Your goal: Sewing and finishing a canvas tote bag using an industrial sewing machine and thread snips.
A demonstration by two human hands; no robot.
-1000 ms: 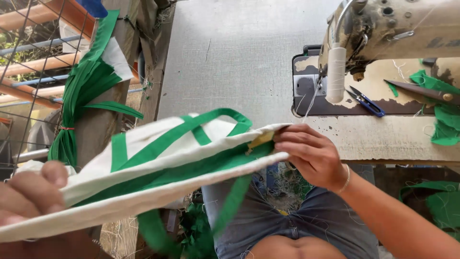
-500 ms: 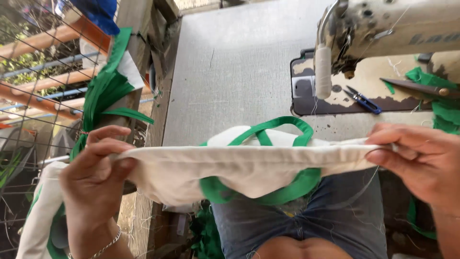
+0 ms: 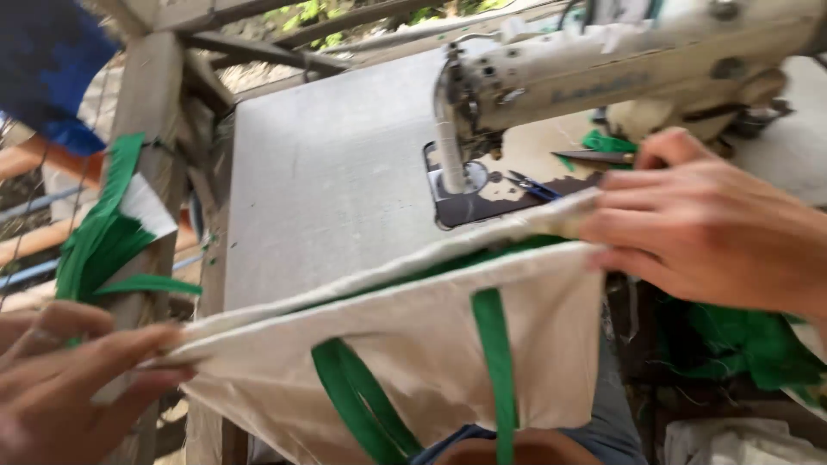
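A cream cloth bag (image 3: 413, 336) with green strap handles (image 3: 491, 344) is stretched between my two hands above my lap. My left hand (image 3: 69, 387) pinches the bag's left top corner at the lower left. Its right top edge is gripped by my right hand (image 3: 698, 224), close to the front of the sewing machine (image 3: 603, 60). The bag's rim runs slanting up from left to right over the edge of the grey table (image 3: 336, 172). The handles hang down across the cloth.
Small snips (image 3: 530, 182) lie on the dark needle plate (image 3: 482, 202) under the machine head. Green fabric scraps (image 3: 741, 344) are piled at the right. Green straps (image 3: 103, 232) hang on a wooden post (image 3: 146, 129) at the left, beside a wire fence.
My right hand has carried the bag's right end up toward the machine. My left hand has dropped lower left, so the rim now slants. The view has shifted closer to the table.
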